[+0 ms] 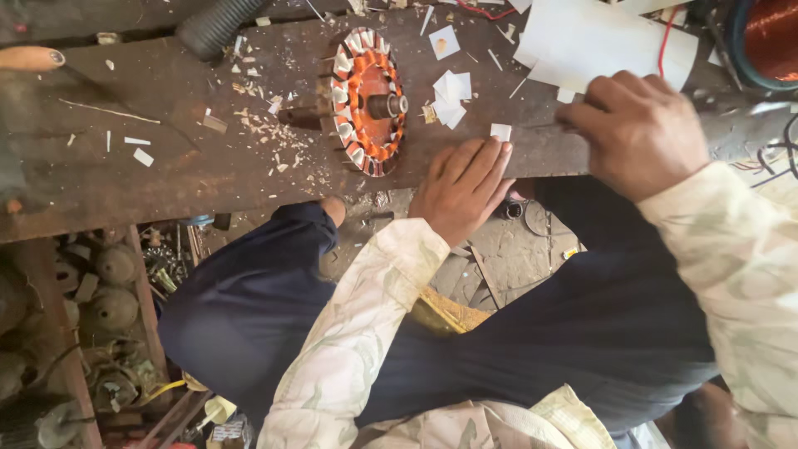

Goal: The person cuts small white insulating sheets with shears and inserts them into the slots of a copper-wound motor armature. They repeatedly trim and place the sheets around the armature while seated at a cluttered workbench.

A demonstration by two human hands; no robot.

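At the far left a wooden tool handle (29, 58) lies on the worn, rust-brown tabletop (166, 166), well apart from everything in use. Wood shavings and paper scraps (258, 108) are scattered toward the middle, where a motor stator (368, 101) with orange windings and white paper inserts stands on edge, its shaft pointing right, toward the hands.

Right of the stator sits a small heap of cut white paper pieces (451, 96). Just below and right of it lies one small white paper piece (500, 131), touching the fingertips of the left hand (461, 187), which lies flat and open, palm down, at the near edge of the tabletop. That piece lies between the two hands, closer to the left one.

The right hand (640, 133) is clenched over something I cannot make out, knuckles up, just beside a large white paper sheet (598, 41). At the far right corner sits a spool of copper wire (773, 37).

Under the tabletop are the person's dark trousers, a dusty floor and shelves of old motor parts (108, 291).
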